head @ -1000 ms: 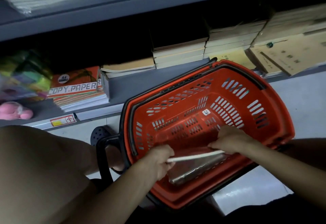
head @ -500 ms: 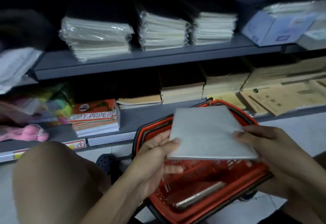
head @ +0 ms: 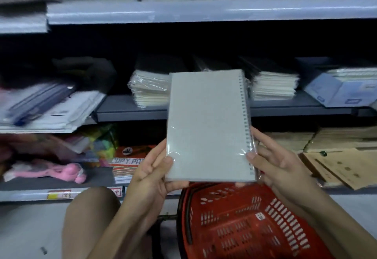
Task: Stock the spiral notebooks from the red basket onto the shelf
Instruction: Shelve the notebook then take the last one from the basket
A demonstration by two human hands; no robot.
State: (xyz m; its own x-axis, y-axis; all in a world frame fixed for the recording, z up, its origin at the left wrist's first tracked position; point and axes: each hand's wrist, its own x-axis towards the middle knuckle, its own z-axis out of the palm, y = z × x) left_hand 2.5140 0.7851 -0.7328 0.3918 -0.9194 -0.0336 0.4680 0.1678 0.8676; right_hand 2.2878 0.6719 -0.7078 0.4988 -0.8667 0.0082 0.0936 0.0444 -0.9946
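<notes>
Notebook (head: pixel 206 124): glossy clear plastic wrap, matt grey cover. Basket (head: pixel 244 224): red plastic.

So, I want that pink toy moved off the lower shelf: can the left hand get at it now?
Probably not yet: the left hand grips the spiral notebook together with the right hand. Otherwise the way to the pink toy looks free.

Both hands, left (head: pixel 152 170) and right (head: pixel 274 159), gripping upright spiral notebook (head: pixel 208 124), red basket (head: pixel 244 224) below, shelf (head: pixel 130 112) behind
</notes>
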